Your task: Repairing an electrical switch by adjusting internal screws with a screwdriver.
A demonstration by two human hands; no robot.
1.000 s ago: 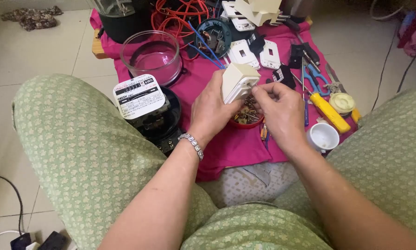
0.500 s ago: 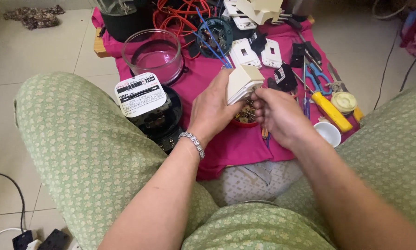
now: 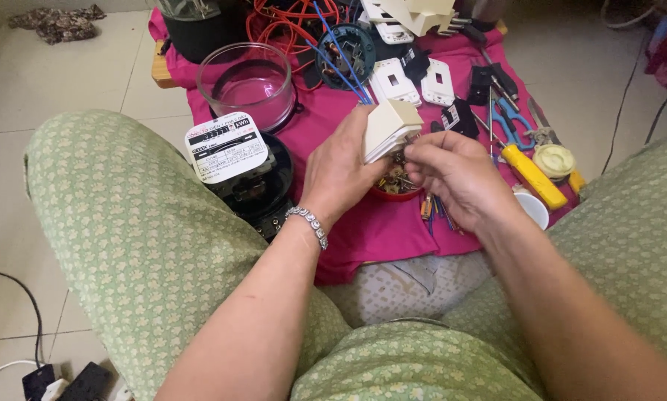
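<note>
Nearest the camera are two knees in green patterned cloth, and both forearms reach out between them. At about 7 o'clock on the tiled floor lie a dark plug block (image 3: 88,380) and thin cables.

The left hand (image 3: 341,174), with a beaded silver bracelet (image 3: 309,223) at its wrist, is clamped on a cream switch box (image 3: 389,128) — fingers wrapped round its left side, the box tilted with its open back toward the right hand. The right hand (image 3: 456,174) sits just beside it at 3 o'clock of the box, fingertips pinched together on something too small to make out, close against the box's lower edge. Directly under both hands stands a small red bowl (image 3: 397,189) of screws and metal bits.

All of this lies on a magenta cloth (image 3: 393,234). At 9 o'clock of the hands is a black round meter (image 3: 233,160) with a white label plate. At 3 o'clock lie a yellow-handled screwdriver (image 3: 530,174), a roll of pale tape (image 3: 555,160) and a white cup (image 3: 532,209).

Farther off — at 11 o'clock — a clear glass dome (image 3: 246,83) stands upright. At 12 o'clock are white switch plates (image 3: 415,80), blue wires (image 3: 341,63) and a tangle of red-orange cable (image 3: 289,18). At 1 o'clock lie blue-handled pliers (image 3: 512,115).
</note>
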